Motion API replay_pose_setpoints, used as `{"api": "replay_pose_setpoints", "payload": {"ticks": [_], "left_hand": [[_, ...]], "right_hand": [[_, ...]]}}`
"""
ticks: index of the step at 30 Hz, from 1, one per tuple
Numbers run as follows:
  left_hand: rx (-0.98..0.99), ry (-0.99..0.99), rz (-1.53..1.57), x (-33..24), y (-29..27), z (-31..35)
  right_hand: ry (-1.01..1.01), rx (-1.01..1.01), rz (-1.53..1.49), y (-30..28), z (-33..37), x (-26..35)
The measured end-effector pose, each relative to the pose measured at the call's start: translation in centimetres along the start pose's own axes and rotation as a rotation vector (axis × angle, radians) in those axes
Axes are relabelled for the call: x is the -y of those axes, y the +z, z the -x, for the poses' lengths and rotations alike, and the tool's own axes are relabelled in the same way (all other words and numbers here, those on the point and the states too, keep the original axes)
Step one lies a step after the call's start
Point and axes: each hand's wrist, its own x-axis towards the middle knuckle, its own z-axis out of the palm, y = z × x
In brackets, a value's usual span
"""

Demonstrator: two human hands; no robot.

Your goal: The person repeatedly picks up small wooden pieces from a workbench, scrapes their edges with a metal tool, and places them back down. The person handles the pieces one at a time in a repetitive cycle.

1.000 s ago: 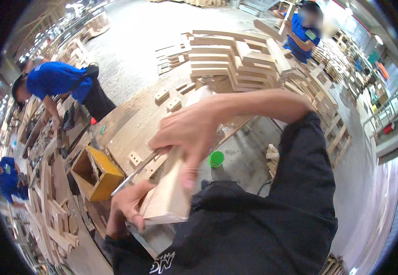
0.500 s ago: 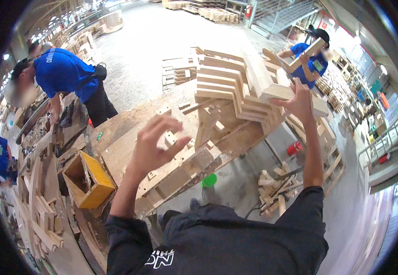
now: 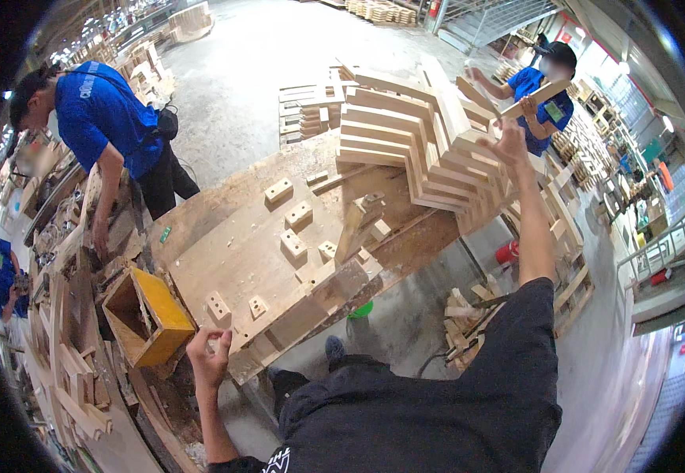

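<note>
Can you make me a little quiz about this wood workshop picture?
1. True or false: the right hand reaches up to the tall stack of pale wooden boards.
2. Which is nearest the left hand? A) yellow open wooden box B) green round lid C) red can
3. What sits fixed on the big plywood worktable?

Key: 1 true; 2 A; 3 small wooden blocks.

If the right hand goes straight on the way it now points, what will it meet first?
Most likely the stack of wooden boards: the right hand is raised at its right edge, fingers open and seemingly touching the top boards. Depth is unclear.
</note>
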Motion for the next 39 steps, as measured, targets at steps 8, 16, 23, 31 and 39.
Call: {"api": "replay_pose_setpoints", "payload": {"ticks": [8,16,23,31,39], "left_hand": [[-0.107,-0.322,0.132,3.5,0.6,6.1],[-0.323,-0.238,0.207,5.0,-3.9,11.0],[-0.676,-0.533,0.091,7.7,-12.2,21.4],[-1.136,-0.836,-0.118,11.6,-17.0,33.8],[-1.233,-0.954,-0.127,11.5,-16.0,35.9]], "right_hand": [[-0.63,-0.016,-0.417,-9.4,-2.3,20.1],[-1.646,-0.172,-0.619,-16.4,6.7,55.8],[-1.854,-0.131,-1.064,-23.8,14.3,77.5],[-1.559,0.342,-0.813,-27.2,29.9,108.9],[-1.565,0.052,-0.828,-30.4,38.0,128.7]]}}
